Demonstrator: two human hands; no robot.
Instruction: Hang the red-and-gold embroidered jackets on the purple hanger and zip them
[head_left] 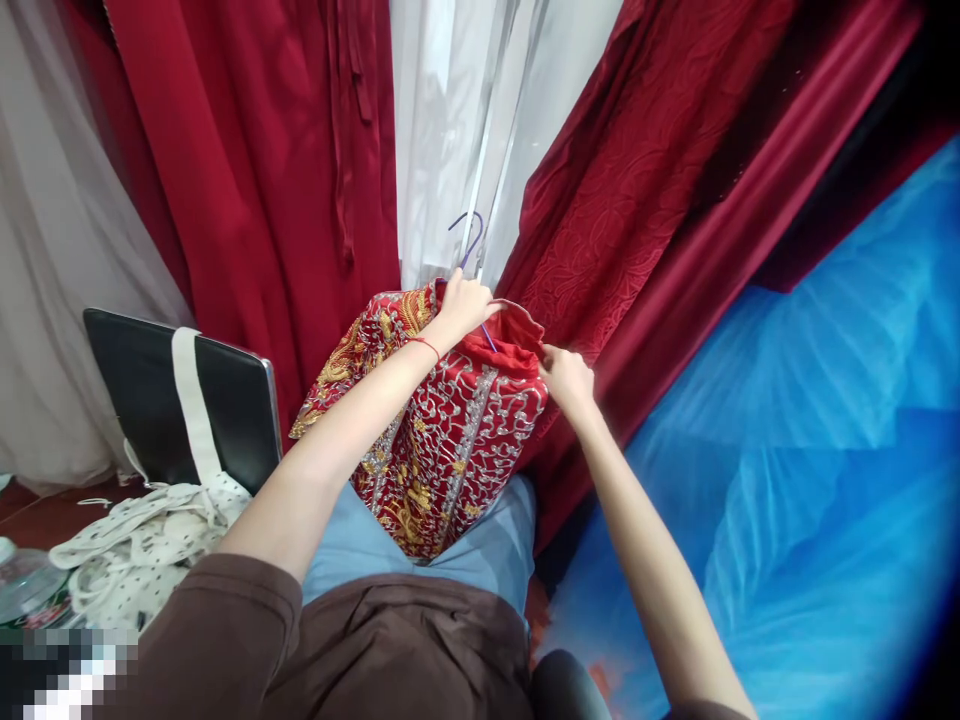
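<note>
A red garment [442,440] with gold and silver embroidery hangs in front of me on a purple wire hanger [471,240], its hem resting on my lap. My left hand [463,303] is closed around the collar at the hanger's neck. My right hand [564,375] pinches the red fabric at the garment's right shoulder. A thin red thread circles my left wrist.
Dark red curtains [285,160] and white sheer drapes [450,120] hang behind. A blue fabric [810,450] fills the right side. At left stands a black chair back [150,390] with a white dotted bag [142,540] and a plastic bottle [26,580].
</note>
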